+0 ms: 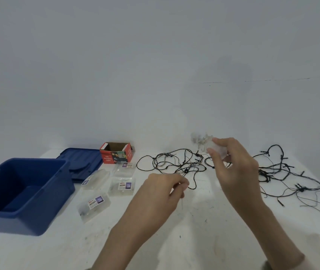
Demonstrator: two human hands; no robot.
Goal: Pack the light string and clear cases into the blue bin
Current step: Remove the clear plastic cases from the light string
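The black light string [184,162] lies loose across the far half of the white tabletop [194,240], in one knot of loops near the middle and a second sprawl trailing off to the right, none of it coiled. The person's left hand [161,191] hovers just above the nearest loop, thumb and fingertips pinched on a thin strand [182,203] that hangs down from them. I cannot tell whether it belongs to the black string. The right hand [235,164] is raised above the middle of the tangle, fingers curled round a small translucent piece [220,152] with a pale wispy clump above it. It is too blurred to say whether that is a case or a bundle of clear wire. To the left, four clear cases with printed labels sit on the tabletop between the string and the bin: the nearest case [95,206], the left case [96,179], the middle case [122,187] and the far case [125,168]. The blue bin [9,223] stands open at the left edge with nothing visible inside it, its blue lid [81,158] lying flat behind it and a red LED-lights carton [116,155] just beyond. By the look of it nothing is packed yet: the string wants gathering, then it and all the cases go in.
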